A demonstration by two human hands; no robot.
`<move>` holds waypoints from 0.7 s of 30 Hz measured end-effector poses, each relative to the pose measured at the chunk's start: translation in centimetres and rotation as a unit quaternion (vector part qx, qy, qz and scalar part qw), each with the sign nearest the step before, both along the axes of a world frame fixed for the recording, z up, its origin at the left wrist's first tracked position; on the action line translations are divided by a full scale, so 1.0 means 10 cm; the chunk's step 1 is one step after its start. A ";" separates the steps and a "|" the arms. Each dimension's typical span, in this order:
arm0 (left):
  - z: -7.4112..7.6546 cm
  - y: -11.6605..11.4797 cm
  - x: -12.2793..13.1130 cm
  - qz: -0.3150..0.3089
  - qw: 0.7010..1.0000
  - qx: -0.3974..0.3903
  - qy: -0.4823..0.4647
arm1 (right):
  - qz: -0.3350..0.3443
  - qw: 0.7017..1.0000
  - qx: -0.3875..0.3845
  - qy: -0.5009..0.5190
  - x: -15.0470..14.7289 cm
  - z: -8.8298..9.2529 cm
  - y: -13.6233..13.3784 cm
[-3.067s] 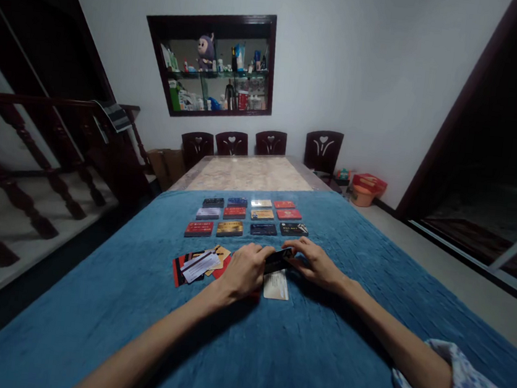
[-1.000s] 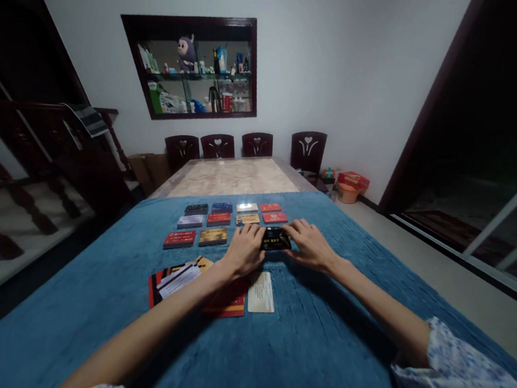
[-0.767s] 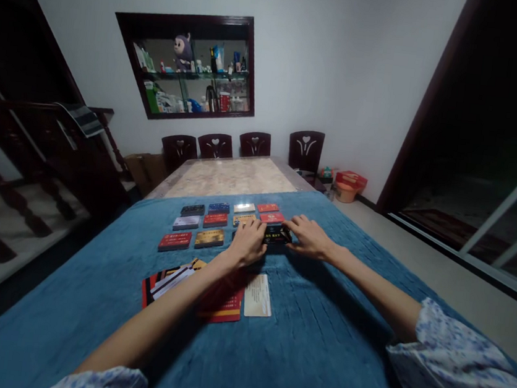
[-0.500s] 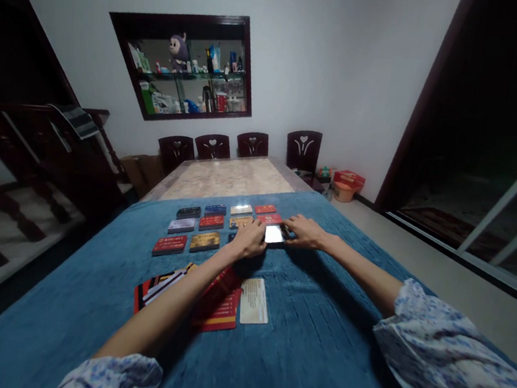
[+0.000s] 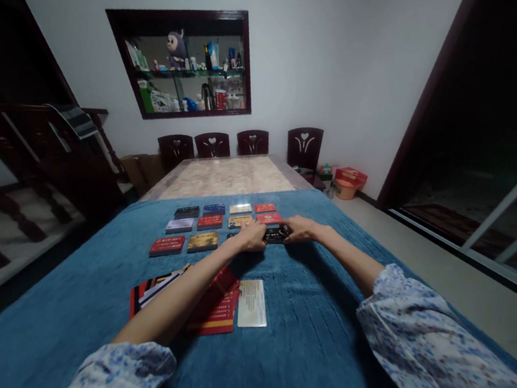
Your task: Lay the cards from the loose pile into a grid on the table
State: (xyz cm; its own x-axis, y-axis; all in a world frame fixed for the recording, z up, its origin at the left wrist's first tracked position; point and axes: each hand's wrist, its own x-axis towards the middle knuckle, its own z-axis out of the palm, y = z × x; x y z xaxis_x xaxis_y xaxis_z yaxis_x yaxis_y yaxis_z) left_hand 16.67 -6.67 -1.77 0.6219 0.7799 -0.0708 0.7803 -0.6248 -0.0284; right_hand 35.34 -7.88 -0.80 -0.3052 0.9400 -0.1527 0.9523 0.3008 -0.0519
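In the head view, the black card stack (image 5: pixel 274 236), rectangular with small light lettering, lies just below and right of the frame's centre, between the hands: the left hand (image 5: pixel 252 237) grips its left end, the right hand (image 5: pixel 300 229) its right.

The left hand (image 5: pixel 252 237) covers most of a dark stack (image 5: pixel 230 236) beneath its wrist and the near right corner of a yellow stack (image 5: pixel 236 222). Fingers of both hands hide the ends of the black stack (image 5: pixel 274 236); the right hand (image 5: pixel 300 230) covers its right end. The left forearm (image 5: pixel 175 309) hides the middle of the loose cards, leaving striped ones (image 5: pixel 140 296) to its left and red ones (image 5: pixel 219 317) to its right. Their print is too small to read. The near edge cuts off the left sleeve (image 5: pixel 126 369) and the blue cloth (image 5: pixel 61 321).
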 end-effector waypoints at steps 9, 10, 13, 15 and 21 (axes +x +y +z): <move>-0.01 0.08 0.00 -0.017 1.000 -0.010 0.003 | -0.012 1.000 -0.024 0.003 -0.05 -0.02 0.07; -0.02 0.09 0.00 -0.019 1.000 -0.010 0.004 | -0.013 0.999 -0.029 0.002 -0.05 -0.03 0.08; -0.03 0.11 0.00 -0.024 1.000 -0.011 0.007 | -0.015 0.999 -0.041 -0.001 -0.06 -0.05 0.13; -0.04 0.11 0.00 -0.026 1.000 -0.010 0.006 | -0.016 0.999 -0.046 -0.001 -0.06 -0.06 0.16; -0.07 0.09 -0.05 -0.024 1.000 -0.001 -0.017 | -0.022 0.998 -0.052 -0.001 -0.09 -0.06 0.16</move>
State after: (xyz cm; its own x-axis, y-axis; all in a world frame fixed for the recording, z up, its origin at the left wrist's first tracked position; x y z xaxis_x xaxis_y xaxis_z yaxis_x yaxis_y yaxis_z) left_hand 16.17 -5.78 -2.51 0.6614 0.7484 -0.0507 0.7493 -0.6622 -0.0009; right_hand 34.47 -6.32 -1.41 -0.2639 0.9313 -0.2509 0.9645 0.2521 -0.0787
